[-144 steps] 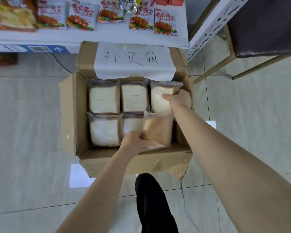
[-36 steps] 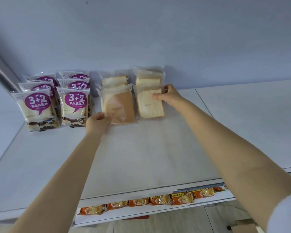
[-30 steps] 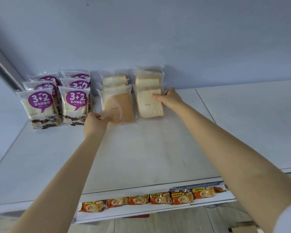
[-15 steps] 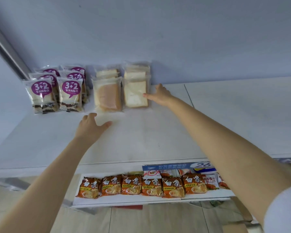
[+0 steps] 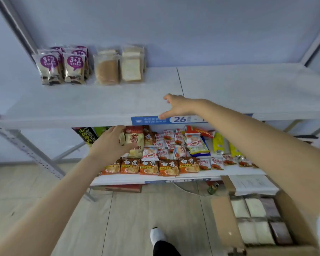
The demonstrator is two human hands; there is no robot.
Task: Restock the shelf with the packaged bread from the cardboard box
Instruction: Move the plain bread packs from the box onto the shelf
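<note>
Two rows of clear-wrapped bread stand at the back of the white upper shelf [image 5: 81,106]: a brown-crust pack [image 5: 106,71] in front on the left and a white slice pack [image 5: 131,70] on the right. My left hand [image 5: 112,143] hovers below the shelf edge with fingers spread, holding nothing. My right hand [image 5: 175,107] is over the shelf's front edge, fingers relaxed and empty. The cardboard box [image 5: 224,224] sits on the floor at lower right with several bread packs [image 5: 255,207] inside.
Purple-labelled "3+2" bread packs [image 5: 63,67] stand left of the clear packs. The lower shelf [image 5: 155,179] holds many snack and noodle packets [image 5: 167,166]. A slanted metal post [image 5: 31,154] is at the left. My foot [image 5: 158,235] is on the tiled floor.
Both hands have let go of the two bread packs and pulled back toward me. The view has tilted down, bringing the lower shelf and the box into sight.
</note>
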